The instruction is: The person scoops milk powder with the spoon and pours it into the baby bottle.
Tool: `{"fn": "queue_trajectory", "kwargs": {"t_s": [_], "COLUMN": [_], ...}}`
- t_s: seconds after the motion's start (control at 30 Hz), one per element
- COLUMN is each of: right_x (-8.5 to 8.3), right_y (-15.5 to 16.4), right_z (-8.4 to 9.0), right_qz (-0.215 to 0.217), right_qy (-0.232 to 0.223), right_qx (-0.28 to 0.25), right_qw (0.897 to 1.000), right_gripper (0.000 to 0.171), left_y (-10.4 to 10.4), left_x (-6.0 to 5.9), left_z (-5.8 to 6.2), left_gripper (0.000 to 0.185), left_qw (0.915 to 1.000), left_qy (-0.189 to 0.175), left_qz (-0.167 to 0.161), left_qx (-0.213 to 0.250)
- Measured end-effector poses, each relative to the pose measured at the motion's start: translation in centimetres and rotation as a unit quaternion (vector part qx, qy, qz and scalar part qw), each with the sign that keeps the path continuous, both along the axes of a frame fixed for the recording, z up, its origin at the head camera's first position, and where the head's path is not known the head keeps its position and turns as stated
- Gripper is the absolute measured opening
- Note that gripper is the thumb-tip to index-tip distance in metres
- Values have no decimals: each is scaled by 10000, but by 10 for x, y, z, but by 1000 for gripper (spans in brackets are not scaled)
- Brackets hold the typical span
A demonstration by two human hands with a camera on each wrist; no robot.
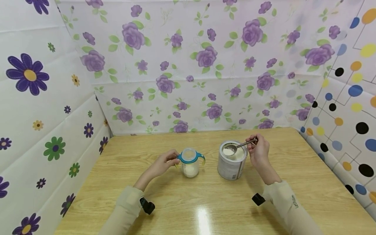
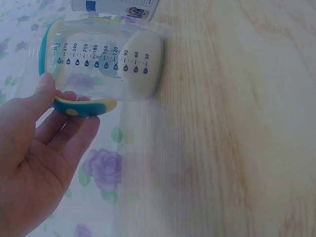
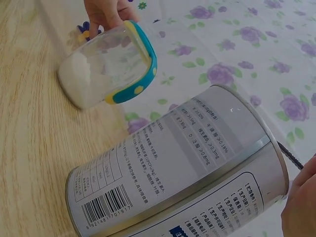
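A clear baby bottle (image 1: 190,164) with a teal rim and yellow-dotted handles stands on the wooden table (image 1: 205,209), white powder in its bottom (image 2: 143,74). My left hand (image 1: 164,162) grips its left handle (image 2: 84,106). To its right stands an open silver tin (image 1: 232,161) of white powder (image 3: 197,168). My right hand (image 1: 258,150) pinches the handle of a metal spoon (image 1: 239,146), whose bowl holds a heap of powder just above the tin's mouth. The bottle (image 3: 106,69) sits a short way left of the tin.
Floral-patterned sheets (image 1: 188,65) wall in the table on the back and left; a dotted sheet (image 1: 346,107) closes the right side. Bare tabletop stretches in front of the bottle and tin.
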State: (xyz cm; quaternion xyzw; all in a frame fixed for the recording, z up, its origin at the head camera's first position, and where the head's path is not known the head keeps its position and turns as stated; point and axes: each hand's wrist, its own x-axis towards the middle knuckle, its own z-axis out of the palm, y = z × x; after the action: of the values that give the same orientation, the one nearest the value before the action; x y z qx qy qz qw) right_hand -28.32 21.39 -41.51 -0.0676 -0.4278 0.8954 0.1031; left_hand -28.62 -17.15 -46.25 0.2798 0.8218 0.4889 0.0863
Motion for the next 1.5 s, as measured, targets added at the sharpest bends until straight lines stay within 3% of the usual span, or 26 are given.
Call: {"fn": "queue_trajectory", "kwargs": {"t_s": [1.5], "right_x": [6], "right_y": [-3], "right_z": [10], "right_qz": [467], "right_qy": [72], "right_qx": [-449], "right_qw": [9979], "right_gripper": [40], "left_y": [1], "left_x": [1], "left_z": [0], "left_gripper": [12], "left_qw": [9999], "left_qy": [-80], "left_qz": [-13], "left_qx": [74]}}
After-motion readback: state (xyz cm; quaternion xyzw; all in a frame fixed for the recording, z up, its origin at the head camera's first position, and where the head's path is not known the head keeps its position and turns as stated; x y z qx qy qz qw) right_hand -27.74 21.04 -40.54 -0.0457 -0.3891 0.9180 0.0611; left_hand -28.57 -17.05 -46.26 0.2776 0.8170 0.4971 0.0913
